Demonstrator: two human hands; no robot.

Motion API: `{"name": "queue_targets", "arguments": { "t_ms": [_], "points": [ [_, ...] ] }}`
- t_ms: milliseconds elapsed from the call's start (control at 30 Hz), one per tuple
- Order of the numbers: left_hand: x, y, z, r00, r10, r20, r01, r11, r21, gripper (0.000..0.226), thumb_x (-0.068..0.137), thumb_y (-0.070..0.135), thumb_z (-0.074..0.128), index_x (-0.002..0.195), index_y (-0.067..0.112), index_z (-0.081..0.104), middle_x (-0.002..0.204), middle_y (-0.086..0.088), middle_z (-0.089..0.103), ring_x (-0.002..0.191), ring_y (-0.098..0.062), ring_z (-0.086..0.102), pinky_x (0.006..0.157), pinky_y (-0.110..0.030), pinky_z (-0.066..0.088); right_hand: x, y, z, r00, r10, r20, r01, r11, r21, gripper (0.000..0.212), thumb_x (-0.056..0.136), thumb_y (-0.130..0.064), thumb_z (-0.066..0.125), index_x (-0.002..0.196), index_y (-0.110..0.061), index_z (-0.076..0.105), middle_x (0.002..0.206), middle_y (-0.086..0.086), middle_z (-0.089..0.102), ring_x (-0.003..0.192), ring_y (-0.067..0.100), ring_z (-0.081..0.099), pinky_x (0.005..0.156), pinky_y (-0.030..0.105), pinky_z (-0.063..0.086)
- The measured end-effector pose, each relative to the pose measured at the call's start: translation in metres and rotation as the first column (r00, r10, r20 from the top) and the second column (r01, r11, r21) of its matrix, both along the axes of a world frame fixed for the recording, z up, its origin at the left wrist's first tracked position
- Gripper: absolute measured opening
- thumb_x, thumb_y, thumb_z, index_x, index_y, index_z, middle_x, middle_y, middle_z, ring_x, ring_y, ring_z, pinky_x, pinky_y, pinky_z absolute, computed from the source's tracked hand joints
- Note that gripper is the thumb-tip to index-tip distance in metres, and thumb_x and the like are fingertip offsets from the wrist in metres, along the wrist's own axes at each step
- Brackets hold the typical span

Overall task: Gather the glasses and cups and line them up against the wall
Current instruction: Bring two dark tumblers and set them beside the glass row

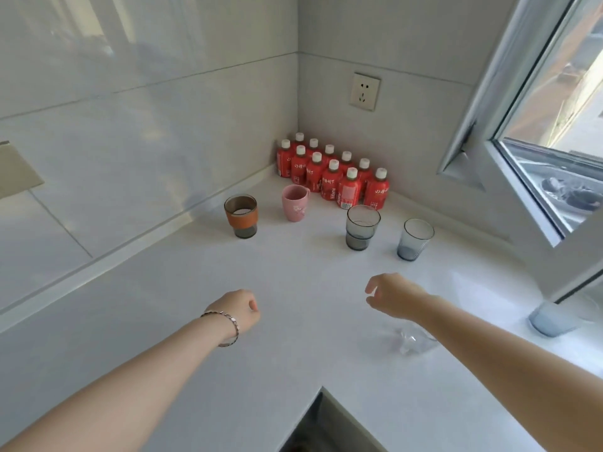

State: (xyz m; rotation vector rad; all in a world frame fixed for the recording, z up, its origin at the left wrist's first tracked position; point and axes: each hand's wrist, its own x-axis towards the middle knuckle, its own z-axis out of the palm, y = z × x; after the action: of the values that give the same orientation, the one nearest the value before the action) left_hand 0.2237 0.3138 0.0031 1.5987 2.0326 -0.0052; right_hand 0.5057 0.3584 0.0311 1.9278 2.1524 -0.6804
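Observation:
On the white corner counter (293, 288) stand a glass with an orange sleeve (241, 216), a pink mug (294, 203), a stepped grey glass (361, 227) and a smaller blue-grey glass (415, 239). A clear glass (412, 340) sits partly hidden under my right forearm. A pale blue cup (553, 318) stands at the right under the window frame. My left hand (239, 309), with a bracelet on its wrist, hovers over the counter with fingers curled and nothing in it. My right hand (390, 295) hangs loosely open, below the grey glasses and apart from them.
Several red juice bottles (329, 172) with white caps fill the far corner. A wall socket (364, 91) is above them. An open window sash (522, 177) juts over the counter on the right. The counter's inner edge (321, 391) drops off at the bottom centre.

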Motion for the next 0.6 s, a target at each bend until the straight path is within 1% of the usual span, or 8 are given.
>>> {"name": "queue_targets", "arguments": {
  "t_ms": [67,167,267,367,433,467,533,600],
  "points": [
    [0.000,0.021,-0.003,1.000,0.001,-0.015,-0.001,1.000,-0.020,0.008,0.083,0.017,0.050,0.081,0.025,0.053,0.112,-0.003,0.065,0.104,-0.023,0.062,0.092,-0.032,0.050,0.006,0.024,-0.001,1.000,-0.025,0.006,0.024,0.999,0.030,0.033,0.091,-0.030,0.050,0.123,-0.023,0.054,0.124,-0.002,0.059,0.114,0.019,0.055,0.085,0.029,0.044],
    [-0.004,0.056,-0.009,1.000,0.016,-0.019,-0.017,0.999,-0.033,0.008,0.084,0.017,0.049,0.082,0.024,0.053,0.113,-0.002,0.065,0.105,-0.023,0.061,0.093,-0.032,0.050,0.004,0.064,-0.002,0.999,-0.049,0.000,0.049,0.993,0.109,0.045,0.090,-0.032,0.054,0.132,-0.017,0.046,0.133,0.004,0.049,0.120,0.023,0.051,0.088,0.030,0.046],
    [-0.015,0.092,-0.014,0.999,0.031,-0.020,-0.032,0.999,-0.037,0.009,0.086,0.017,0.048,0.082,0.023,0.053,0.113,-0.003,0.065,0.104,-0.023,0.061,0.092,-0.032,0.051,-0.005,0.113,-0.001,0.996,-0.094,-0.013,0.094,0.981,0.172,0.061,0.086,-0.036,0.061,0.138,-0.013,0.038,0.141,0.007,0.038,0.129,0.025,0.040,0.094,0.035,0.046],
    [-0.029,0.122,-0.023,0.999,0.039,0.002,-0.039,0.998,-0.041,0.009,0.086,0.018,0.049,0.080,0.024,0.053,0.107,-0.003,0.066,0.101,-0.023,0.062,0.090,-0.033,0.052,-0.013,0.166,-0.008,0.985,-0.170,-0.015,0.170,0.973,0.154,0.084,0.079,-0.041,0.068,0.145,-0.015,0.023,0.151,0.010,0.022,0.138,0.029,0.026,0.106,0.041,0.038],
    [-0.044,0.154,-0.029,0.998,0.062,-0.014,-0.063,0.997,-0.034,0.009,0.086,0.020,0.048,0.081,0.025,0.053,0.102,0.000,0.065,0.100,-0.023,0.062,0.085,-0.031,0.051,-0.025,0.212,-0.023,0.978,-0.210,0.009,0.209,0.974,0.083,0.098,0.075,-0.047,0.071,0.149,-0.019,0.013,0.154,0.010,0.015,0.141,0.031,0.021,0.107,0.043,0.035],
    [-0.052,0.172,-0.033,0.995,0.091,-0.032,-0.092,0.996,-0.006,0.009,0.086,0.019,0.048,0.081,0.026,0.052,0.101,0.001,0.066,0.099,-0.023,0.062,0.081,-0.030,0.050,-0.031,0.235,-0.032,0.971,-0.238,0.011,0.238,0.971,0.039,0.102,0.073,-0.048,0.072,0.149,-0.020,0.010,0.154,0.011,0.015,0.140,0.032,0.022,0.107,0.043,0.035],
    [-0.056,0.183,-0.026,0.978,0.205,-0.049,-0.195,0.969,0.153,0.011,0.086,0.018,0.049,0.080,0.024,0.055,0.102,-0.001,0.069,0.095,-0.026,0.063,0.070,-0.028,0.045,-0.033,0.247,-0.039,0.969,-0.249,0.009,0.249,0.968,-0.016,0.106,0.070,-0.050,0.073,0.150,-0.022,0.007,0.152,0.011,0.018,0.139,0.034,0.025,0.106,0.044,0.036],
    [-0.058,0.187,-0.016,0.952,0.306,-0.007,-0.286,0.896,0.339,0.012,0.086,0.019,0.053,0.095,0.019,0.061,0.111,-0.004,0.065,0.101,-0.028,0.060,0.073,-0.031,0.044,-0.027,0.246,-0.044,0.969,-0.247,0.028,0.248,0.968,-0.026,0.105,0.070,-0.048,0.073,0.150,-0.024,0.008,0.149,0.010,0.023,0.134,0.036,0.031,0.103,0.044,0.040]
  ]
}}
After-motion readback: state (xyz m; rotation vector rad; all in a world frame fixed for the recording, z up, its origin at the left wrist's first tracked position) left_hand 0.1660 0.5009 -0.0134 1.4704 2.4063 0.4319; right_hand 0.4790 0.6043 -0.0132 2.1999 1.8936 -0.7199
